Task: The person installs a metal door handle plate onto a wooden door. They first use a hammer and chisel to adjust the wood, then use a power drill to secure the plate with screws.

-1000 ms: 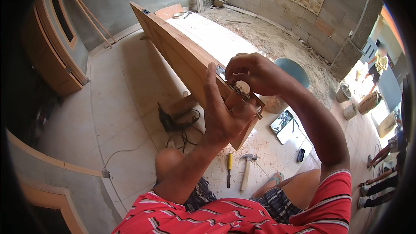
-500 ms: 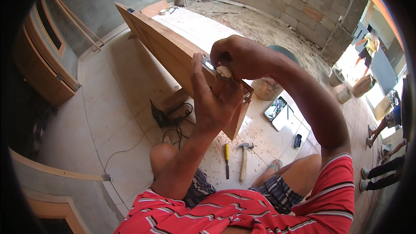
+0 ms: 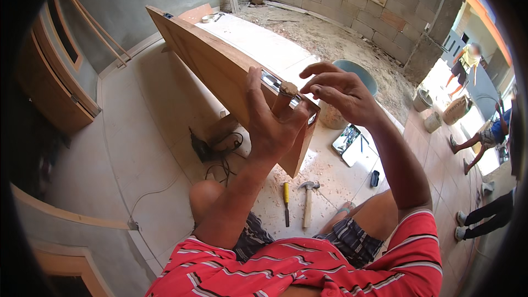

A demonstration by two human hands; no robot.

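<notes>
A long wooden door (image 3: 220, 55) stands on its side in front of me, a narrow edge facing up. A shiny metal plate (image 3: 270, 80) is set in that edge near its close end. My left hand (image 3: 270, 132) is closed around an upright tool with a round wooden handle (image 3: 288, 89), its top rough and worn. The hand hides the tool's lower part, so its kind does not show. One left finger stretches along the door's side by the plate. Just right of the handle, my right hand (image 3: 344, 96) is raised with fingers apart, holding nothing.
On the floor before me lie a yellow-handled chisel (image 3: 286, 203), a hammer (image 3: 308, 203) and wood shavings. A corded power tool (image 3: 203, 147) rests left of the door. Right of it are a bucket (image 3: 357, 74) and an open case (image 3: 349, 143). Other people stand far right.
My right hand has come off the top of the handle and moved right, its fingers opening. The left hand keeps its hold at the door edge.
</notes>
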